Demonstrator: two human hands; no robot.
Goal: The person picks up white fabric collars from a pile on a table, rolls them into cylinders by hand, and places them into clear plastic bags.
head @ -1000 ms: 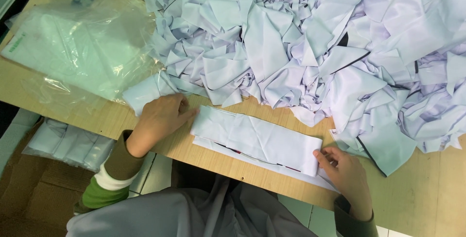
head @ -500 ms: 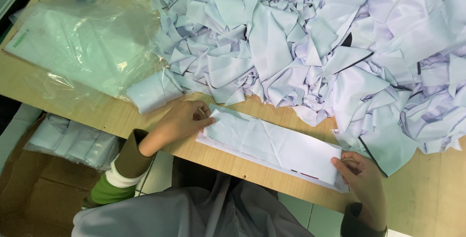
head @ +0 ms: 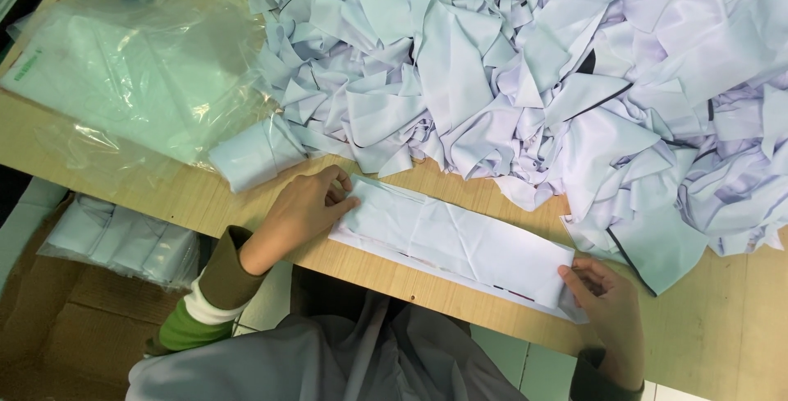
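Two hands at work on one long folded strip of white cloth, flat on the wooden table near its front edge. Left hand at the strip's left end, fingers bent and pinching the cloth edge. Right hand at the strip's right end, fingers curled and gripping that corner. Strip stretched straight between both hands, slanting a little down to the right, with a thin dark line along its lower edge.

Behind the strip, touching the far side of it or nearly so: one big heap of white cloth pieces, all crumpled, some with dark trim. Just left of the heap, a small rolled white bundle, near the left hand but apart from it. Farther left, a clear plastic bag with pale folded cloth inside, lying on the table.

Below the table on the left, a brown cardboard box with a plastic pack of folded white pieces in it. Left sleeve brown, with a green and white cuff.
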